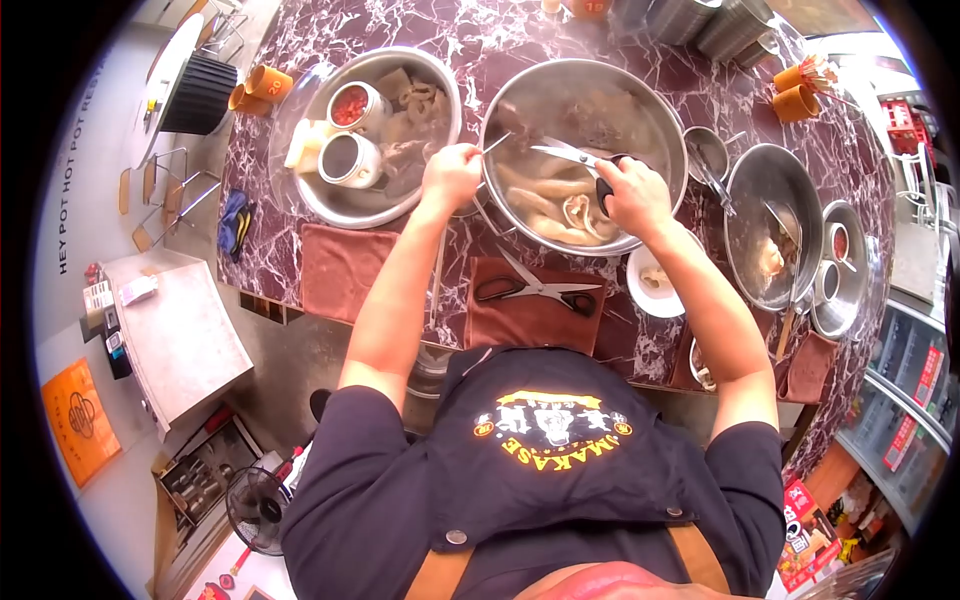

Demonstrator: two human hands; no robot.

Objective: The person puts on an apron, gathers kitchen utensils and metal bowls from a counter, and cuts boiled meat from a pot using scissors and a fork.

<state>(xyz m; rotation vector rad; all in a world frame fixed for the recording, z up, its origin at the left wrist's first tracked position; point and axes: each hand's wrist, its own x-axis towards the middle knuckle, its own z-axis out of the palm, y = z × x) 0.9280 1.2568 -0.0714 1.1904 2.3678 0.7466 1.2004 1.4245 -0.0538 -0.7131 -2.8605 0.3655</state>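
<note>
My left hand [452, 178] is closed around a slim metal utensil [497, 142] at the rim of the large steel pot. Whether the utensil is tongs or a skewer I cannot tell. In my right hand [637, 195] are black-handled scissors [566, 152], their blades pointing left over the pot [676, 200]. Pale, tube-like pieces of what looks like offal [550, 205] lie in the cloudy liquid, with darker pieces behind. A second pair of scissors [540, 290] rests on a brown cloth [490, 325] in front of the pot.
Left stands a steel basin [455, 100] with meat and two white cups [350, 160]. Right are a ladle [708, 155], a white bowl [640, 290] and a deep steel pan [740, 250]. Orange cups [795, 103] stand farther back on the marbled table [450, 25].
</note>
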